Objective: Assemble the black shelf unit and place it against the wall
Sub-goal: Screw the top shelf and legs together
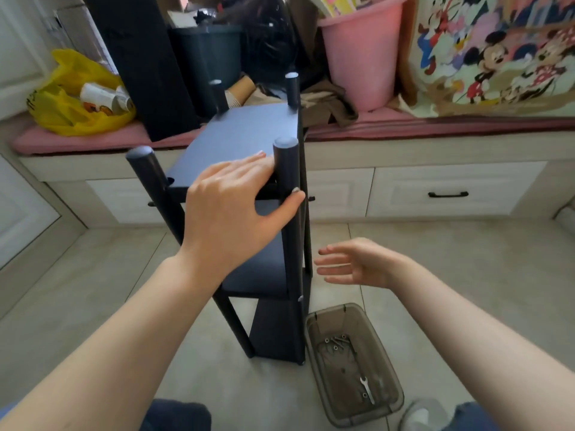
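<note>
The black shelf unit [249, 135] stands upright on the tiled floor in front of me, with three boards and four round posts rising above the top board. My left hand [230, 206] rests on the near edge of the top board. Its fingers lie flat beside the near right post [286, 163] and its thumb hooks round that post. My right hand [351, 265] hovers to the right of the unit at the height of the middle board, fingers straight, touching nothing.
A grey plastic basket [389, 387] with screws and a small wrench [367, 390] sits on the floor right of the unit's foot. Behind the unit runs a bench with drawers [445, 194], a pink cushion, a yellow bag [74, 98], a leaning black panel [146, 66] and a pink bucket [361, 54].
</note>
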Available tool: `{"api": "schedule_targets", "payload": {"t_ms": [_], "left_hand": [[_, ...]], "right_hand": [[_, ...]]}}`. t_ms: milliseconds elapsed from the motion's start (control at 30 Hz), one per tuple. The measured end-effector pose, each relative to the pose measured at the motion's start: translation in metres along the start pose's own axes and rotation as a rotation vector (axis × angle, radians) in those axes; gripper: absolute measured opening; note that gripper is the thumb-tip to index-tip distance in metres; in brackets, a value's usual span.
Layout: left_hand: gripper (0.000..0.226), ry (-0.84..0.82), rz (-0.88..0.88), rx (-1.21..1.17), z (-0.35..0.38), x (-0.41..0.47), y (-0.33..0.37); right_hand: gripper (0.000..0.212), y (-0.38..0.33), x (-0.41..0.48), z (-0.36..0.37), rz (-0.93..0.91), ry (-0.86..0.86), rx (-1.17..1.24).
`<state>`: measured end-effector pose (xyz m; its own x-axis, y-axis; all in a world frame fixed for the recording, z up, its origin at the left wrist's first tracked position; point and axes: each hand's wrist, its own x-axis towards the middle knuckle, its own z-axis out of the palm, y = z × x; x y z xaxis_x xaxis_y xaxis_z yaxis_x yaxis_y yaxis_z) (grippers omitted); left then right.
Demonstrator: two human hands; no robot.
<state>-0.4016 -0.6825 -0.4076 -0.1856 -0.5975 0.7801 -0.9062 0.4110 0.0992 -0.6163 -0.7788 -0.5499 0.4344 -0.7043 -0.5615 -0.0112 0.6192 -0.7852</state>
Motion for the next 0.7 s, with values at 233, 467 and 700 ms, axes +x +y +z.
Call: {"api": "schedule_targets", "payload": {"t_ms": [233, 467, 700], "left_hand": [[0.035, 0.076, 0.035, 0.024, 0.008, -0.005, -0.002], [0.036, 0.107, 0.052, 0.005, 0.013, -0.005, -0.001], [0.032, 0.143, 0.052, 0.039, 0.016, -0.006, -0.001]], "right_hand": [[0.011, 0.113, 0.049, -0.023, 0.162, 0.186, -0.374], [0.007, 0.203, 0.098, -0.026, 0.136, 0.340, -0.826], [0.018, 0.236, 0.118, -0.028, 0.043, 0.257, -1.130]]}}
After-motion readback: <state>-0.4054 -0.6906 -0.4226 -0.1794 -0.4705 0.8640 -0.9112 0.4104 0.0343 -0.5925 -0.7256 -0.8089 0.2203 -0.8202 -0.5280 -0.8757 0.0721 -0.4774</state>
